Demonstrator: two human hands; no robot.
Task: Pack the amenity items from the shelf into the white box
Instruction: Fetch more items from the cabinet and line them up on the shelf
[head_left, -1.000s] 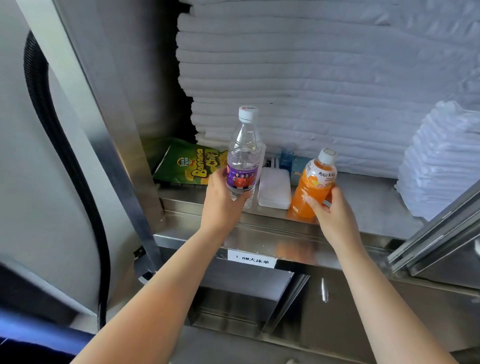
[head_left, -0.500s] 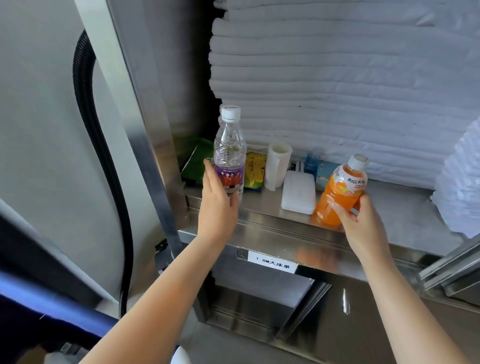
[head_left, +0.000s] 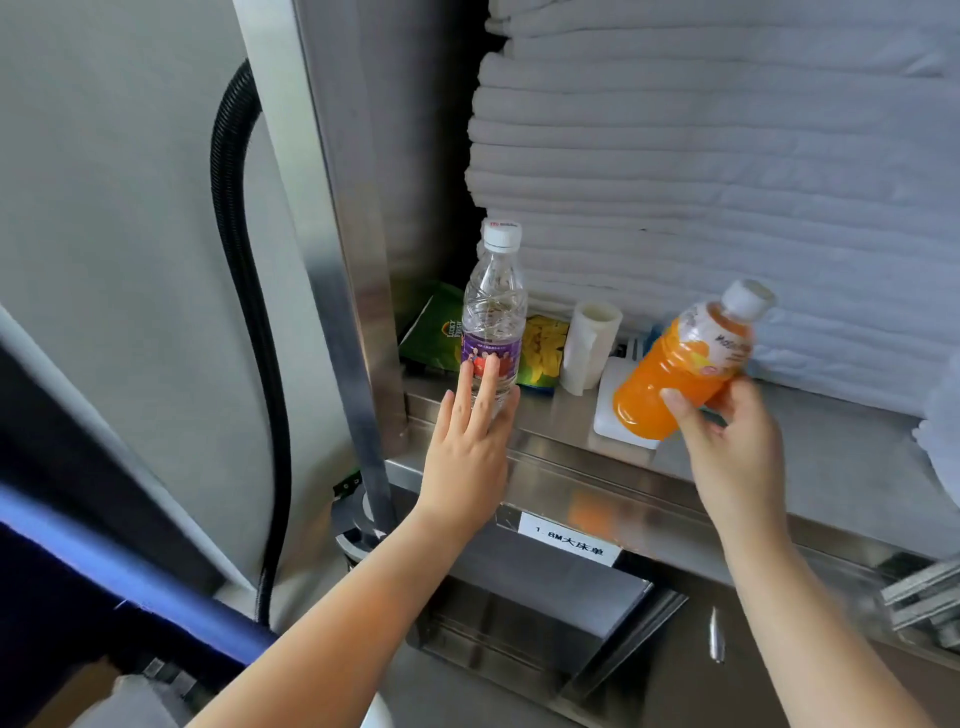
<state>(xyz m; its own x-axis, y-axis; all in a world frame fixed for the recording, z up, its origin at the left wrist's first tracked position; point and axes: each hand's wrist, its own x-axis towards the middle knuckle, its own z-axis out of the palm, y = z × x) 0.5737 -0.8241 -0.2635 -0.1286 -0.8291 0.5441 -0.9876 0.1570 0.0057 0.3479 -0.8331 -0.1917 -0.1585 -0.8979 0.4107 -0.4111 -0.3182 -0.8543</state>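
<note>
A clear water bottle (head_left: 493, 306) with a purple label and white cap stands upright at the left end of the steel shelf (head_left: 831, 467). My left hand (head_left: 467, 457) touches its lower part with straight fingers, thumb beside it. My right hand (head_left: 727, 452) grips an orange juice bottle (head_left: 675, 374), tilted to the right and lifted off the shelf. Behind the bottles lie a green snack bag (head_left: 436, 332), a white wrapped cup (head_left: 592, 343) and a flat white packet (head_left: 608, 410), partly hidden by the juice bottle.
Folded white linens (head_left: 727, 156) are stacked high at the back of the shelf. A steel post (head_left: 332, 260) and a black corrugated hose (head_left: 234, 260) stand to the left. A paper label (head_left: 569, 538) sits on the shelf's front lip.
My left hand moved the water bottle left and straightened its fingers from a grip. My right hand lifted the juice bottle off the shelf and tilted it. The view shifted left.
</note>
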